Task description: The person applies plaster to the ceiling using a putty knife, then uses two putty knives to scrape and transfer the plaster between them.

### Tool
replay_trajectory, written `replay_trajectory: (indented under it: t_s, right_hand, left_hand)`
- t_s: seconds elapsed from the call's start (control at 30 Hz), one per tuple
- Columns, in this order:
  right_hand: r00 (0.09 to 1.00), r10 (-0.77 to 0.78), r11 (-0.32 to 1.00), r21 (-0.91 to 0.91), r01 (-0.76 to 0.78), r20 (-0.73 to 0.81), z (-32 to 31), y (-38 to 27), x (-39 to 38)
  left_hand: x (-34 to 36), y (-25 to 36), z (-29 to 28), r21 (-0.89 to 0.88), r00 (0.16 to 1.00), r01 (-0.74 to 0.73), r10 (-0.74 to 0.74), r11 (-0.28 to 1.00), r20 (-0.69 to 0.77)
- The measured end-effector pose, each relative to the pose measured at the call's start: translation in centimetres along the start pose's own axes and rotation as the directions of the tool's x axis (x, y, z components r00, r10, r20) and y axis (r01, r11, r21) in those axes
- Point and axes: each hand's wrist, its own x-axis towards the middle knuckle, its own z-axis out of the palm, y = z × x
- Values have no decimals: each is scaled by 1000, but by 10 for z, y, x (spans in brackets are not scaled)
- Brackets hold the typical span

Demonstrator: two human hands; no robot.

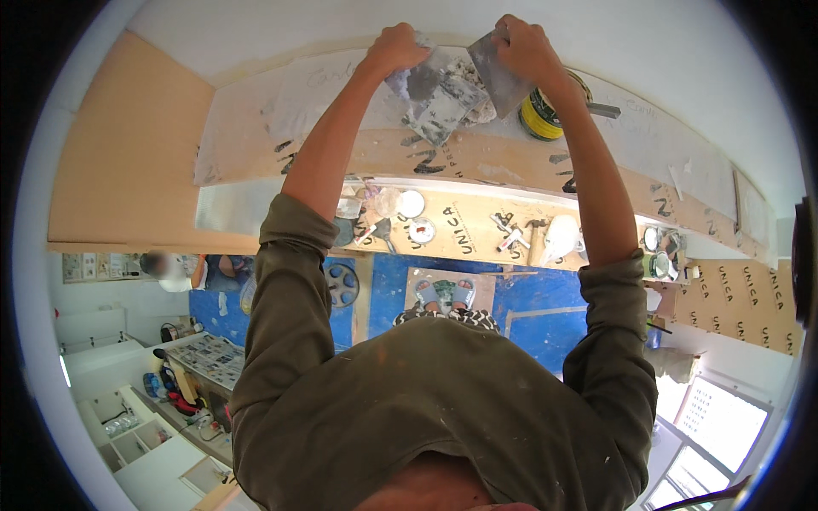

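At the far end of my reach, both arms stretch over a paper-covered shelf (pixel 281 111). My left hand (pixel 399 49) is closed on the upper edge of a thin plate smeared with grey and white filler (pixel 439 106). To its right, my right hand (pixel 524 53) grips a flat, dark grey scraper blade (pixel 498 77), held tilted. A rough lump of whitish filler shows between the plate and the blade. Beside my right forearm stands a yellow and black tub (pixel 541 115), partly hidden by the arm. A flat grey tool handle (pixel 603 111) sticks out past the forearm.
Below the shelf lies a board with a hammer (pixel 535 238), a white lid (pixel 411 203) and a scraper (pixel 385 232). Blue sheeting (pixel 537 294) covers the floor around my feet. Another person (pixel 170 271) is at the far left. A cluttered worktop (pixel 204 362) stands lower left.
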Motion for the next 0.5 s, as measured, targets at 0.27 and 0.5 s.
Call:
replay_trajectory:
  t_s: [0.27, 0.5]
  right_hand:
    - [969, 117, 992, 81, -101, -219, 28, -19, -58]
    - [947, 179, 946, 310, -92, -267, 56, -43, -87]
  left_hand:
    - [-5, -33, -9, -363, 975, 171, -105, 916, 194]
    - [-38, -32, 3, -713, 933, 344, -139, 611, 331]
